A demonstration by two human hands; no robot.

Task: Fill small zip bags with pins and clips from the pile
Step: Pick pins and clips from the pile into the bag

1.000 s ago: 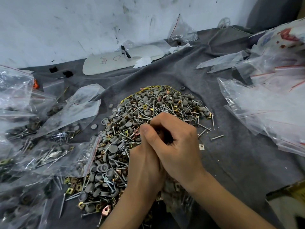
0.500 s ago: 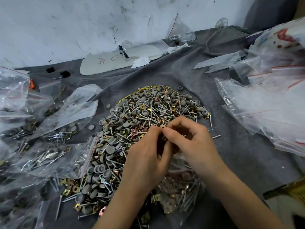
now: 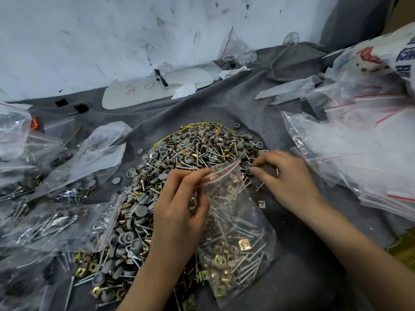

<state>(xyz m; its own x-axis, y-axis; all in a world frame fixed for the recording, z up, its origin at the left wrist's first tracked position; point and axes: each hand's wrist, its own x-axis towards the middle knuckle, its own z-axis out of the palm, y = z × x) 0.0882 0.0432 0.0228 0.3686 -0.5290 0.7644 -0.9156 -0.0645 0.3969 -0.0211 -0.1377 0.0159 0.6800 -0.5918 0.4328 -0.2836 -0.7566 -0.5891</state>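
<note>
Lower centre, the left hand [image 3: 179, 212] pinches the mouth of a zip bag [image 3: 238, 212] holding pins [image 3: 248, 264] and clips [image 3: 244, 244], lying against the pile [image 3: 193, 151]. The right hand [image 3: 288, 179] curls its fingers at the pile's right edge; its grip is unclear.

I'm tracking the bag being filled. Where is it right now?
In the head view, the zip bag lies at bottom centre on the cloth, overlapping the pile's near right edge, its mouth pinched by the left hand.
</note>
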